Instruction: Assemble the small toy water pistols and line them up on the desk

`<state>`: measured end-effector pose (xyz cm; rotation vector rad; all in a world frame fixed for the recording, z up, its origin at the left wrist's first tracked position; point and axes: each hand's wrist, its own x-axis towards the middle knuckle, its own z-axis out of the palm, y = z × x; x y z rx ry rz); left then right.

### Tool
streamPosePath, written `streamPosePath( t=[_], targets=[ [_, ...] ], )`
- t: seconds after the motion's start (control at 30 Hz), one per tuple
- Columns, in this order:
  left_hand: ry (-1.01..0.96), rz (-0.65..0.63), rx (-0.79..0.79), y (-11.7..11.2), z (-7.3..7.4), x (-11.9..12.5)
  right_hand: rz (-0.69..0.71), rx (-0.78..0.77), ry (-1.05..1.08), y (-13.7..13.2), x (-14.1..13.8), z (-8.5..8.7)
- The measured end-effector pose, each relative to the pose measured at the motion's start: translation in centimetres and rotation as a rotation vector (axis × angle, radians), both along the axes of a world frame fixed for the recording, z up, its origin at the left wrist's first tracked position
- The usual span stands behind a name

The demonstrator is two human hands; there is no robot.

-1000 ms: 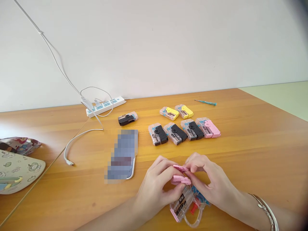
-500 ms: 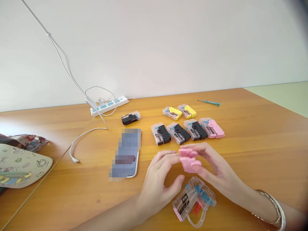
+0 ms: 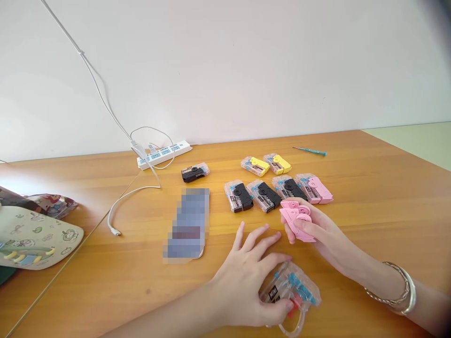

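Working at the wooden table point(image 3: 373, 220), you have a row of packed mini water guns point(image 3: 264, 195) just ahead. Your hands are apart: your left hand point(image 3: 243, 281) closes over the clear water-gun shell point(image 3: 292, 293) near you, and your right hand point(image 3: 313, 230) curls firmly around the pink plastic pieces point(image 3: 296, 220).

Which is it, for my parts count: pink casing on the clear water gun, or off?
Off: the right hand holds the pink casing, apart from the gun under the left hand.
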<state>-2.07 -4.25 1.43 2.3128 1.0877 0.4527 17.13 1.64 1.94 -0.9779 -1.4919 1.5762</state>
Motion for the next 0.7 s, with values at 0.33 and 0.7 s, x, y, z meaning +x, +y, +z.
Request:
streamPosePath(
  t=[0.33, 0.7],
  targets=[
    [-0.19, -0.115, -0.098, 0.1, -0.1, -0.3, -0.052, 0.065, -0.077, 0.8, 0.2, -0.4],
    [-0.658, 0.161, -0.366, 0.1, -0.2, -0.5, 0.069, 0.06, -0.126, 1.1, 0.8, -2.3]
  ],
)
